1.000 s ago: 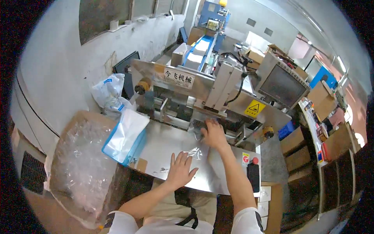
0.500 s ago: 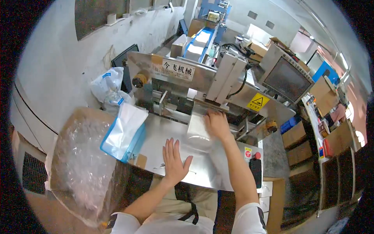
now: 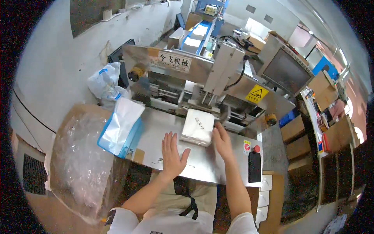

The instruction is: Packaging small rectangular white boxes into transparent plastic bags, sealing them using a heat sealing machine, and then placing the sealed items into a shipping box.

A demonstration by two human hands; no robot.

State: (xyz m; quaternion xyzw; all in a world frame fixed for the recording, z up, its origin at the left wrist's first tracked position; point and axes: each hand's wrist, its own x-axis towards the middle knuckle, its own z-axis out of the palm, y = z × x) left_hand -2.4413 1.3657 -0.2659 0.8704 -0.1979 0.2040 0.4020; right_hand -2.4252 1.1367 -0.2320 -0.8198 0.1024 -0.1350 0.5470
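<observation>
A square white pack (image 3: 198, 125), which looks like napkins or tissues with clear film showing at its front edge, lies on the steel table (image 3: 165, 117) before the machine's mouth. My right hand (image 3: 223, 141) is at the pack's right side, fingers stretched out and not wrapped round it; whether they touch it I cannot tell. To the left and nearer, my left hand (image 3: 172, 156) lies flat with fingers spread and holds nothing. Behind the pack rises the metal machine (image 3: 171, 59), its upright actuator (image 3: 224, 72) over the opening with two rods showing.
A blue holder (image 3: 132, 134) with clear bags (image 3: 121, 124) stands at the table's left. Beside it is a large carton (image 3: 58, 156) full of crumpled film (image 3: 83, 156). At the right are a red button (image 3: 256, 148), a black phone (image 3: 254, 167) and a monitor (image 3: 287, 71).
The white pack now sits out in front of the machine's mouth. My right hand has drawn back toward me to the pack's right side. My left hand stays nearly in place.
</observation>
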